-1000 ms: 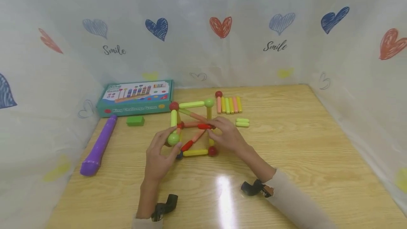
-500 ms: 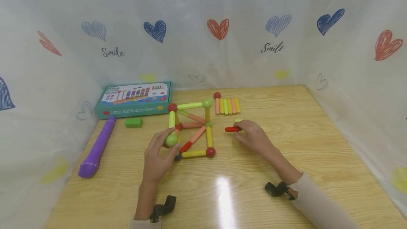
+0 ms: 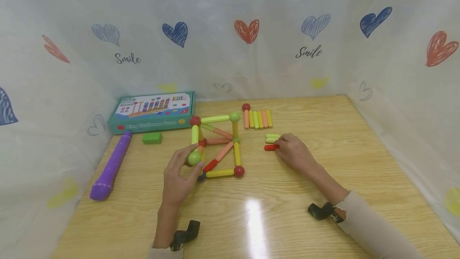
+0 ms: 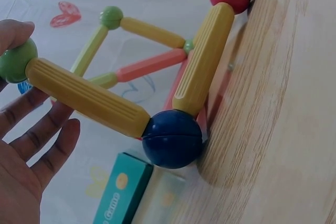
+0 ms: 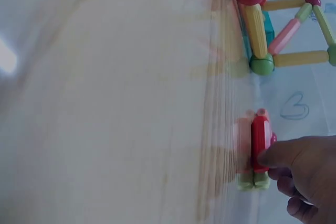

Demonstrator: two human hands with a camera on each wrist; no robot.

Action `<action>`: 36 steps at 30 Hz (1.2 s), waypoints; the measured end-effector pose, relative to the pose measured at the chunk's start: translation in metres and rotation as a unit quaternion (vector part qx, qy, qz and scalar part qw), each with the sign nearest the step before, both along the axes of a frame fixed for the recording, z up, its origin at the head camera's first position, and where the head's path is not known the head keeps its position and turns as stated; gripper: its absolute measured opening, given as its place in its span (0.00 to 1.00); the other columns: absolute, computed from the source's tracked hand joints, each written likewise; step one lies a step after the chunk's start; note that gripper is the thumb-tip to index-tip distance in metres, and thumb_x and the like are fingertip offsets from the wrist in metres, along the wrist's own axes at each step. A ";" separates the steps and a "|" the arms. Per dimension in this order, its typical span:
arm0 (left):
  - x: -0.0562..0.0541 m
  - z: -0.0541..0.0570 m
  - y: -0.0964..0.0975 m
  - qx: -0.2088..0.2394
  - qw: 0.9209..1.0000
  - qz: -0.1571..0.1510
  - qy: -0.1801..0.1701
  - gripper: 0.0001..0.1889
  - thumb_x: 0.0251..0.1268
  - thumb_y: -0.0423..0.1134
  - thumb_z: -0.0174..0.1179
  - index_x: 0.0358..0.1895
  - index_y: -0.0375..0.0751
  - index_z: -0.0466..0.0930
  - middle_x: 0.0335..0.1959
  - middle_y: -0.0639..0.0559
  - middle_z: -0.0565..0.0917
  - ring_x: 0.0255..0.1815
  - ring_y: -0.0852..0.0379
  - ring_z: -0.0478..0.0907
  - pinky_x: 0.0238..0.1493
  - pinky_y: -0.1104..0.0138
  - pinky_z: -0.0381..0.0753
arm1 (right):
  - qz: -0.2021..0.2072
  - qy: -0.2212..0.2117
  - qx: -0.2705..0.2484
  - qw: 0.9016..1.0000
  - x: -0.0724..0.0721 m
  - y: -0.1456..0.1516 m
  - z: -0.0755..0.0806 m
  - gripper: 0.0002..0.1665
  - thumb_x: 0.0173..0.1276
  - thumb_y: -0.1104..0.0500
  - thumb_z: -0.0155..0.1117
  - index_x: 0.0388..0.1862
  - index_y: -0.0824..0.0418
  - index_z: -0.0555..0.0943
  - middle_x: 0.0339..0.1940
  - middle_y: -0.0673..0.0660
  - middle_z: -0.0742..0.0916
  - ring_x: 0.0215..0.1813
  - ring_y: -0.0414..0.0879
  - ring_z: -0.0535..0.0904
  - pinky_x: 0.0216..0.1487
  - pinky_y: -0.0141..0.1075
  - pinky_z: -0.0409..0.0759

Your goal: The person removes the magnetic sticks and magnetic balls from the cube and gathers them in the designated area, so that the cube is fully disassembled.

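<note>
Red plastic shows at the fingertips of the right hand (image 3: 296, 153): thumb and forefinger pinch a short red stick (image 3: 270, 147) near one end, with the other fingers curled. Whether the stick touches the table (image 3: 341, 159) I cannot tell. Just behind it, two short light green sticks (image 3: 273, 138) lie side by side.

The left hand (image 3: 179, 175) grips a light green ball (image 3: 195, 158) between thumb and fingers, at the near left top corner of a box-shaped frame (image 3: 223, 154) of balls and sticks standing on the wood. From that ball a yellow stick (image 4: 86, 97) runs down to a dark blue ball (image 4: 172, 139). One red-and-pink diagonal crosses the frame's base.

Beyond the frame, to the right, six sticks (image 3: 258, 119) form a row, a dark red ball (image 3: 246, 107) at the far end of the leftmost. Over on the left are a green block (image 3: 152, 138), a purple microphone-shaped toy (image 3: 110, 165) and a teal box (image 3: 152, 124) lettered "Ring Challenge Game". Behind everything hangs a white sheet (image 3: 212, 63) printed with hearts and "Smile".
</note>
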State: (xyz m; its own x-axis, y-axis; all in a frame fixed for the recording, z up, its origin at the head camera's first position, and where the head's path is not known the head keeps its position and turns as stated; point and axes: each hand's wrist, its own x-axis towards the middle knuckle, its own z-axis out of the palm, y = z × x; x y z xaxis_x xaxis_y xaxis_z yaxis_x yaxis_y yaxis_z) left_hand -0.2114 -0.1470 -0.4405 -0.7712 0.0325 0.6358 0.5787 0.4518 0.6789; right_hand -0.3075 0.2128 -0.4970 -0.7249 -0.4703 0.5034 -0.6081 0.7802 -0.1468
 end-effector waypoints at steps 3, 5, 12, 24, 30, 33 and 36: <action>0.000 0.000 0.000 -0.001 1.000 -0.002 0.000 0.25 0.56 0.22 0.69 0.59 0.29 0.78 0.50 0.39 0.79 0.40 0.55 0.74 0.44 0.69 0.75 | -0.008 0.002 -0.004 1.000 -0.002 0.003 -0.002 0.07 0.55 0.71 0.75 0.34 0.68 0.88 0.34 0.59 0.85 0.36 0.53 0.80 0.37 0.41 0.82; 0.000 0.001 0.001 -0.002 1.000 -0.001 0.001 0.25 0.56 0.22 0.69 0.59 0.29 0.78 0.49 0.39 0.79 0.41 0.55 0.74 0.44 0.71 0.75 | -0.012 0.000 -0.009 1.000 -0.003 0.006 -0.004 0.08 0.56 0.71 0.76 0.35 0.68 0.87 0.34 0.59 0.85 0.37 0.53 0.80 0.38 0.42 0.82; -0.001 0.000 0.000 -0.002 1.000 -0.002 -0.006 0.25 0.56 0.23 0.69 0.60 0.29 0.78 0.50 0.40 0.79 0.41 0.56 0.74 0.44 0.68 0.75 | -0.026 -0.025 -0.041 0.998 0.000 0.003 -0.001 0.09 0.57 0.67 0.77 0.36 0.67 0.87 0.36 0.58 0.85 0.39 0.52 0.80 0.40 0.42 0.81; -0.001 0.000 0.000 0.000 1.000 0.003 0.005 0.25 0.55 0.22 0.69 0.58 0.29 0.79 0.49 0.40 0.79 0.40 0.56 0.74 0.42 0.66 0.76 | 0.083 -0.061 -0.168 0.980 0.005 -0.055 0.035 0.12 0.65 0.64 0.72 0.47 0.65 0.85 0.42 0.56 0.85 0.39 0.49 0.80 0.35 0.44 0.82; 0.000 0.002 -0.001 0.004 1.000 0.004 0.001 0.24 0.55 0.22 0.69 0.58 0.28 0.79 0.49 0.40 0.80 0.41 0.56 0.74 0.42 0.64 0.77 | 0.095 -0.079 -0.214 0.969 -0.017 -0.086 0.061 0.24 0.67 0.61 0.71 0.61 0.65 0.79 0.47 0.60 0.84 0.42 0.48 0.81 0.40 0.44 0.83; 0.000 0.001 -0.001 0.006 1.000 0.000 0.002 0.24 0.55 0.22 0.69 0.58 0.29 0.79 0.49 0.40 0.80 0.41 0.56 0.74 0.43 0.66 0.76 | 0.103 -0.101 -0.221 0.964 -0.030 -0.098 0.071 0.28 0.68 0.60 0.70 0.65 0.64 0.76 0.52 0.60 0.82 0.40 0.47 0.81 0.38 0.41 0.82; -0.001 0.000 -0.001 0.007 1.000 -0.005 0.006 0.25 0.55 0.22 0.69 0.58 0.29 0.79 0.49 0.39 0.80 0.40 0.56 0.74 0.43 0.69 0.76 | 0.101 -0.124 -0.208 0.965 -0.041 -0.106 0.077 0.28 0.69 0.57 0.69 0.67 0.60 0.76 0.57 0.58 0.80 0.38 0.44 0.81 0.37 0.37 0.81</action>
State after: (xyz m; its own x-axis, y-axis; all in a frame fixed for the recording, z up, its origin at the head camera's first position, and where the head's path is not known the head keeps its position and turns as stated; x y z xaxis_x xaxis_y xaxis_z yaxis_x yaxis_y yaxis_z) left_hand -0.2121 -0.1484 -0.4401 -0.7635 0.0316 0.6451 0.5912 0.4362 0.6784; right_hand -0.3481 0.1070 -0.4197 -0.7614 -0.4096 0.5026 -0.6483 0.4910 -0.5820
